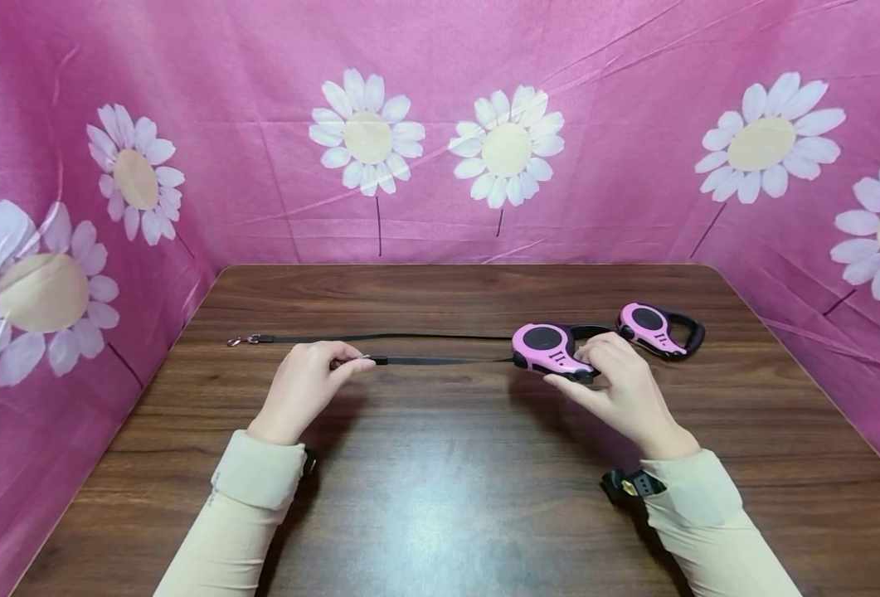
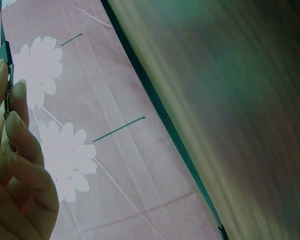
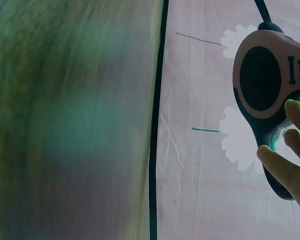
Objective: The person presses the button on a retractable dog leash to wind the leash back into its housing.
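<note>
My right hand grips the handle of a pink and black retractable dog leash, just above the table. From its case a thin black strap runs left, drawn out straight. At the strap's far end, my left hand pinches the metal clip, which its fingers partly cover. In the right wrist view, the fingers of the right hand curl around the black handle below the pink case.
A second, matching retractable leash lies on the brown wooden table behind my right hand. Its black strap stretches left to a metal clip. Pink cloth with white daisies surrounds the table's back and sides.
</note>
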A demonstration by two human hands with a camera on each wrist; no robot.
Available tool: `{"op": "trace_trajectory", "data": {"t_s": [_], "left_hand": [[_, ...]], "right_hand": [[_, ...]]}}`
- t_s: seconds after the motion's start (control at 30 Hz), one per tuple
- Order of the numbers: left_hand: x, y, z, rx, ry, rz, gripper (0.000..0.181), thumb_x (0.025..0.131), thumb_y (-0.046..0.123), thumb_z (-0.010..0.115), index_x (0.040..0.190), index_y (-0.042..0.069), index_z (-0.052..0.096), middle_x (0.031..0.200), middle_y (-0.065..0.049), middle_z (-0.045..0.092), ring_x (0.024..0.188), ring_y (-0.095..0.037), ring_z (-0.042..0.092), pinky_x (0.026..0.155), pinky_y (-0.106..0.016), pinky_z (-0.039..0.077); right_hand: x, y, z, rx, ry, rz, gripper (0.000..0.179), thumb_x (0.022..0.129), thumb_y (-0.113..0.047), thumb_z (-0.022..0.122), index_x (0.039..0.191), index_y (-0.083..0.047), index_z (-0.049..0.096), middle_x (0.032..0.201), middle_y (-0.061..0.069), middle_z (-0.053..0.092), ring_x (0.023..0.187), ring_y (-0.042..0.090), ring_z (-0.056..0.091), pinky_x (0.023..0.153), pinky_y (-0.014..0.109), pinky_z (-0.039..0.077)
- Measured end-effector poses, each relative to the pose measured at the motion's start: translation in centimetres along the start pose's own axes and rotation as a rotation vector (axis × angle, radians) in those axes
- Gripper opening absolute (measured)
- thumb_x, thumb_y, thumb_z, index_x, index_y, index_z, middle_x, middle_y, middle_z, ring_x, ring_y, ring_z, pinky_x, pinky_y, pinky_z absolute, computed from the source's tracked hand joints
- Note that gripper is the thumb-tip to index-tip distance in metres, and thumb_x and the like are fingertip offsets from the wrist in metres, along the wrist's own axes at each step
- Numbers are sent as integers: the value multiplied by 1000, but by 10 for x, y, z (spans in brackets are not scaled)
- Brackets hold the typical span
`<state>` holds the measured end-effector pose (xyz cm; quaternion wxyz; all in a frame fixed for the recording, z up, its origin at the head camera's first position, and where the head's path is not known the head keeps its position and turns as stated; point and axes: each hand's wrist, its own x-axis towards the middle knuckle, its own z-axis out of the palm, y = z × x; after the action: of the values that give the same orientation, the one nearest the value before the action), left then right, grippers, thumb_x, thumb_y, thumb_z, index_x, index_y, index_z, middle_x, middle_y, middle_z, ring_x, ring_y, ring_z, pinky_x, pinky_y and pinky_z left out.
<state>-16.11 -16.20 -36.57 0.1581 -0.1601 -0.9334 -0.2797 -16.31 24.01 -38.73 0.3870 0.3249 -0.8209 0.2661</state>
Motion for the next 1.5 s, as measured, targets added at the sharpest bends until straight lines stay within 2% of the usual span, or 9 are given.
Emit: {"op": "trace_trajectory", "data": {"t_s": [0.43, 0.77, 1.1, 1.5], "left_hand": [[0, 3, 3, -17, -14, 17, 20, 86, 39, 75, 86, 19, 79, 82, 8, 76, 79, -13, 71, 74, -37, 55], [1, 6, 4, -29, -29, 22, 21, 85, 40, 75, 86, 19, 79, 82, 8, 76, 76, -11, 70, 73, -35, 54], [0, 11, 3, 1, -60, 24, 24, 86, 40, 74, 87, 17, 78, 82, 7, 75, 74, -11, 68, 73, -36, 54], [-1, 17, 5, 7, -55, 54, 24, 86, 41, 74, 87, 17, 79, 83, 7, 76, 77, -13, 70, 73, -37, 54]], "right_hand": [[1, -5, 1, 11, -9, -6, 57, 89, -58, 64, 72, -3, 62, 80, 11, 65, 80, 22, 59, 68, 23, 44], [1, -8, 3, 36, -22, -9, 56, 90, -57, 63, 75, -4, 64, 81, 10, 65, 82, 22, 59, 70, 25, 44], [2, -10, 4, 50, -39, -4, 55, 90, -57, 63, 77, -4, 64, 82, 9, 64, 82, 21, 58, 68, 23, 44], [4, -15, 7, 63, -47, -15, 53, 90, -56, 64, 76, -5, 63, 80, 7, 64, 83, 21, 58, 70, 26, 43]]}}
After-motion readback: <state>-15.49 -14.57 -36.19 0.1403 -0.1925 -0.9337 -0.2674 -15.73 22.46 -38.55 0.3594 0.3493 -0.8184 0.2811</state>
